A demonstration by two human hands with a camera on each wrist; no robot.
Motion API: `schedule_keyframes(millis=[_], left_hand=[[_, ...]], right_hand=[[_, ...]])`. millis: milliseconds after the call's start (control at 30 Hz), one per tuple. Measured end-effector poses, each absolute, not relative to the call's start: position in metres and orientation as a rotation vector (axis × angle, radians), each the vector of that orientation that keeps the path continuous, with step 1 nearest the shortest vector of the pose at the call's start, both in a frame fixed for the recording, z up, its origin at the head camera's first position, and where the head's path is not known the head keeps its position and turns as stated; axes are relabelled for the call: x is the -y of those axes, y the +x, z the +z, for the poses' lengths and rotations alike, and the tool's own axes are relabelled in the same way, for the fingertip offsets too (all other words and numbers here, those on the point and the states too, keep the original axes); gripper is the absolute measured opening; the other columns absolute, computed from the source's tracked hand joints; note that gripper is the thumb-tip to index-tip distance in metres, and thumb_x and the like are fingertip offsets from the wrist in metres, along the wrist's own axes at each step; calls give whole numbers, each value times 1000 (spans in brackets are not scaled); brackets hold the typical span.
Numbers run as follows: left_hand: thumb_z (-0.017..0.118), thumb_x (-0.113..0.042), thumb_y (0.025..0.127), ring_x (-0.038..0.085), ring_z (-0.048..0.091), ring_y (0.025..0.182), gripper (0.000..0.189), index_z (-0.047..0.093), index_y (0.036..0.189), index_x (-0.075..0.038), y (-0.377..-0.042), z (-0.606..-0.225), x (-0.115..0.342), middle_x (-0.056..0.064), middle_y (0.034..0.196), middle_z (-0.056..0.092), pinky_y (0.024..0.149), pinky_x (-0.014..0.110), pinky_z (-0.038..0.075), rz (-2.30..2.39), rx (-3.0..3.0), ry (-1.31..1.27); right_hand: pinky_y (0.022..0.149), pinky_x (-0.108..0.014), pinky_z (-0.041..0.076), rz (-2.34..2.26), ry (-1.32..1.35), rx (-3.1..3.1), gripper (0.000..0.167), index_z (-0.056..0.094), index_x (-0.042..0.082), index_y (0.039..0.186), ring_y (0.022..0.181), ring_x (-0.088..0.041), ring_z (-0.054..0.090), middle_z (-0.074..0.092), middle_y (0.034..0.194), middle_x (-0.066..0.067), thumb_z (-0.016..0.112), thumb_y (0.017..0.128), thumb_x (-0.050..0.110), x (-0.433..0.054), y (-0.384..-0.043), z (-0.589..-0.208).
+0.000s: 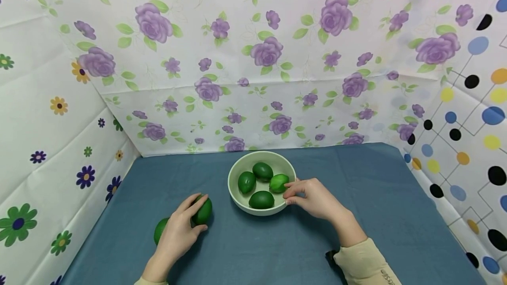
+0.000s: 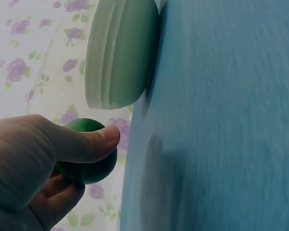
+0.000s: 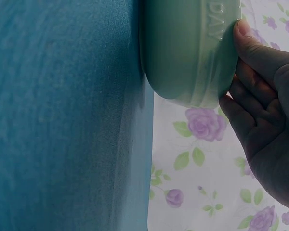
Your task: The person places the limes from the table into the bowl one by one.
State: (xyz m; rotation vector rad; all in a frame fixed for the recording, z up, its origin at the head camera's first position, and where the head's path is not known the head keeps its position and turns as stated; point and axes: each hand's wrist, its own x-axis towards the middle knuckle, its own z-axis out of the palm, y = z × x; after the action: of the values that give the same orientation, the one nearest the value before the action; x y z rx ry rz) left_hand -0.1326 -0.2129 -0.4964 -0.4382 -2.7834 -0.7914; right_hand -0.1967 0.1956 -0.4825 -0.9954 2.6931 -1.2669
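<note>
My left hand [image 1: 180, 228] grips a smooth dark green lime [image 1: 203, 211] between thumb and fingers, left of the bowl. In the left wrist view this lime [image 2: 86, 168] is held off the blue cloth. A second green lime [image 1: 160, 230] shows beyond the back of that hand, partly hidden by it. The pale green bowl [image 1: 261, 211] stands upright with several limes inside, one of them a brighter green lime [image 1: 278, 183]. At the bowl's right rim my right hand [image 1: 314, 197] pinches the edge, fingertips close beside the brighter lime. The right wrist view shows its thumb [image 3: 244, 33] at the rim.
A blue cloth [image 1: 245, 250] covers the table. Behind it hangs a sheet with purple flowers [image 1: 277, 91]. Flowered fabric [image 1: 59, 144] borders the left side and dotted fabric [image 1: 467, 144] the right. A small black object [image 1: 332, 256] shows beside the right sleeve.
</note>
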Motion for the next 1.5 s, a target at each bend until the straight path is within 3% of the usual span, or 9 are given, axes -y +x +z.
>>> schedule_keyframes(millis=[433, 700, 1500], left_hand=[[101, -12, 76, 39, 62, 133, 91, 58, 157, -16, -136, -489, 190, 17, 153, 57, 95, 53, 64, -881, 2659, -488], [99, -14, 79, 37, 61, 135, 91, 55, 159, -18, -139, -485, 177, 12, 157, 54, 98, 52, 64, -913, 2605, -505], [95, -13, 84, 36, 61, 136, 87, 53, 161, -17, -147, -480, 139, 14, 158, 53, 99, 52, 63, -1073, 2514, -596]], right_hand=[[125, -52, 41, -1261, -971, -2698, 12, 86, 15, 106, 131, -23, 66, 80, 110, 11, 83, 95, 15, -196, -196, -481], [125, -52, 41, -1253, -977, -2699, 12, 86, 15, 106, 131, -23, 66, 80, 110, 10, 83, 94, 15, -195, -197, -481], [124, -53, 42, -1257, -979, -2702, 12, 86, 16, 106, 131, -24, 67, 79, 109, 12, 84, 94, 15, -195, -196, -482]])
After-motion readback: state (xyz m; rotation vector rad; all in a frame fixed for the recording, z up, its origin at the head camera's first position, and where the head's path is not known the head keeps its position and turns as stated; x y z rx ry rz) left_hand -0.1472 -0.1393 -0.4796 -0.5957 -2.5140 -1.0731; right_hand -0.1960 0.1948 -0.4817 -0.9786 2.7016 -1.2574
